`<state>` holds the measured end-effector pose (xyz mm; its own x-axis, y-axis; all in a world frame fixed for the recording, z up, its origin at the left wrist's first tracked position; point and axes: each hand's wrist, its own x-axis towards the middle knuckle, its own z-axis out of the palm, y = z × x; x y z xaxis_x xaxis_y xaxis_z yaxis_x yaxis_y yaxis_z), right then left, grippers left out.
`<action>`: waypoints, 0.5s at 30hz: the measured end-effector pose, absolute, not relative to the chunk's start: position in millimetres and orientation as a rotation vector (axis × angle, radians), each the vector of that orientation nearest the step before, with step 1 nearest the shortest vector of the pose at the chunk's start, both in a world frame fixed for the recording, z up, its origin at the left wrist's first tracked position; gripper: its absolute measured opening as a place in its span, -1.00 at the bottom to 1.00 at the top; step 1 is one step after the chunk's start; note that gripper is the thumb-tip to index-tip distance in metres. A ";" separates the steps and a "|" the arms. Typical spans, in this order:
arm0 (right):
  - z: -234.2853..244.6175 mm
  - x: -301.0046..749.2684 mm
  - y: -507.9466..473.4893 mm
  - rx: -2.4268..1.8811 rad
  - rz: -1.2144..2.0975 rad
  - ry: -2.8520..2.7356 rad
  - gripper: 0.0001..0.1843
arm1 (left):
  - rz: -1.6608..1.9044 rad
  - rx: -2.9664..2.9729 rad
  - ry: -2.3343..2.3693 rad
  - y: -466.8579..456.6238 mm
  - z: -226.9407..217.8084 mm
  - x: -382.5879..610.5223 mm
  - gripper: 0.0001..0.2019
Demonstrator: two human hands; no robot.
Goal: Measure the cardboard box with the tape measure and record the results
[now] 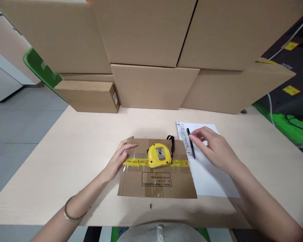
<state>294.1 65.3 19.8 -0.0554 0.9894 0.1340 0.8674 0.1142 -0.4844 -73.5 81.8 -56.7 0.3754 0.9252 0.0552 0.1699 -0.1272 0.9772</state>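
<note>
A flat brown cardboard box (133, 185) lies on the table in front of me, with yellow printed tape across it and a black-framed stamp. On its top rests a yellow tape measure (154, 155) with a black wrist strap. My left hand (118, 158) grips the box at its left edge, one finger reaching over the top. To the right, a black pen (193, 150) lies slantwise over a white sheet of paper (212, 181) with a printed left margin. My right hand (212, 146) has thumb and forefinger pinched together at the pen's upper part.
Large cardboard boxes (154, 87) stand stacked along the back of the table (53, 174). A smaller long box (91, 97) stands at the back left. Dark boxes (293, 67) with yellow labels and a cable are at the far right.
</note>
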 end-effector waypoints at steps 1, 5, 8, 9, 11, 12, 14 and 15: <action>26.6 281.6 65.0 -1.620 0.427 -2.060 -0.53 | 0.912 1.552 0.995 82.3 -59.5 -73.3 -0.49; 36.3 236.4 66.6 -1.261 0.521 -2.353 -0.42 | 0.971 1.474 0.908 82.3 -66.6 -70.9 -0.39; 34.2 223.7 68.5 -1.270 0.562 -2.394 -0.51 | 0.959 1.444 0.893 81.5 -67.1 -70.2 -0.33; 33.1 223.0 68.2 -1.278 0.612 -2.372 -0.52 | 0.951 1.431 0.889 81.4 -67.0 -70.5 -0.32; 30.3 223.2 65.9 -1.288 0.785 -2.273 -0.47 | 0.935 1.407 0.882 81.3 -66.9 -71.4 -0.30; 28.8 222.8 64.3 -1.301 0.881 -2.206 -0.43 | 0.928 1.398 0.880 81.4 -66.9 -72.0 -0.29; 26.8 219.0 61.8 -1.334 0.988 -2.076 -0.38 | 0.919 1.390 0.874 81.4 -66.7 -72.6 -0.27; 26.7 215.0 61.7 -1.340 0.989 -2.037 -0.37 | 0.919 1.385 0.870 81.4 -66.3 -72.5 -0.27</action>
<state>215.0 61.7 26.7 -0.3866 0.9220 0.0196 0.5548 0.2495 -0.7937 -72.5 81.4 -66.3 0.4083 0.9124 0.0286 -0.0222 -0.0214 0.9995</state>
